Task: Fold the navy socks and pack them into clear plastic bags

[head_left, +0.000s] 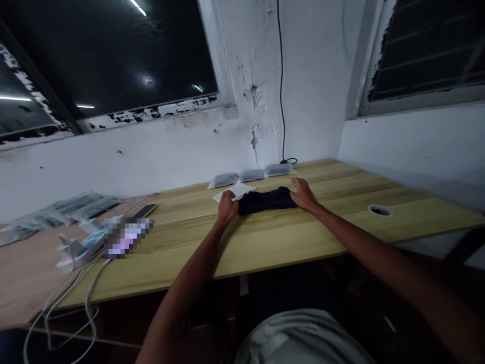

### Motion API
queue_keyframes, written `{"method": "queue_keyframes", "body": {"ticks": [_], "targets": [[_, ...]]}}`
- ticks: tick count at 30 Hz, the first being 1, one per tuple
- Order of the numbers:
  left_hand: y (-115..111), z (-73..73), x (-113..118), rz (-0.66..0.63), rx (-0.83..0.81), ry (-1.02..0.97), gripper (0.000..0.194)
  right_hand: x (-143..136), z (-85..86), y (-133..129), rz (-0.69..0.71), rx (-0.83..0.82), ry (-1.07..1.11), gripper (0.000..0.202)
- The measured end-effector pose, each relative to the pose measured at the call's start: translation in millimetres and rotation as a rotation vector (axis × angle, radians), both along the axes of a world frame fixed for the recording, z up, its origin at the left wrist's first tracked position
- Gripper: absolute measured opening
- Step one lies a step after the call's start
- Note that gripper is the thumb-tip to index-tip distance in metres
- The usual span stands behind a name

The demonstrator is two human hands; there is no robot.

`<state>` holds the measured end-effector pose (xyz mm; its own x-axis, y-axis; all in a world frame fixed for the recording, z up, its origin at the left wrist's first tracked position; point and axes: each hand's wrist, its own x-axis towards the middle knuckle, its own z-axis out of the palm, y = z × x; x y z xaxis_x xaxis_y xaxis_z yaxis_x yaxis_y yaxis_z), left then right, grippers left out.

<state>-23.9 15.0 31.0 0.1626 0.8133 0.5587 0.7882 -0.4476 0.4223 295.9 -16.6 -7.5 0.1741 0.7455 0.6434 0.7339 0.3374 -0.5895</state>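
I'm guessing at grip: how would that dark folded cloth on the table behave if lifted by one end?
The dark cloth looks soft and rumpled, so it would likely droop and unfold. It lies low, so probably light. Both hands, left hand and right hand, rest at its ends.

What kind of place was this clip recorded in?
Probably a makeshift packing or work room. A long wooden table stands against peeling white walls under dark windows. Sealed clear packets lie in a row behind the dark folded cloth that both hands touch.
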Motion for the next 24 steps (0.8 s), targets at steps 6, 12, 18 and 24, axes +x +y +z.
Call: {"method": "queue_keyframes", "body": {"ticks": [6,12,18,24], "targets": [[-24.4,-1.0,19.9,-0.458,0.157,0.175,0.033,-31.5,9.3,-21.0,0.451,-0.015,-0.292,0.066],[-19.7,-24.8,31.5,-0.467,-0.008,0.438,0.034,-22.1,2.6,-9.0,0.394,-0.11,-0.319,0.038],[-4.8,-17.8,21.0,-0.295,-0.111,0.401,0.036,18.3,11.2,-2.3,-0.096,-0.147,-0.209,0.038],[1.4,-9.7,8.0,-0.096,-0.097,0.313,0.027,35.2,3.2,-1.3,-0.312,-0.195,-0.347,0.073]]}}
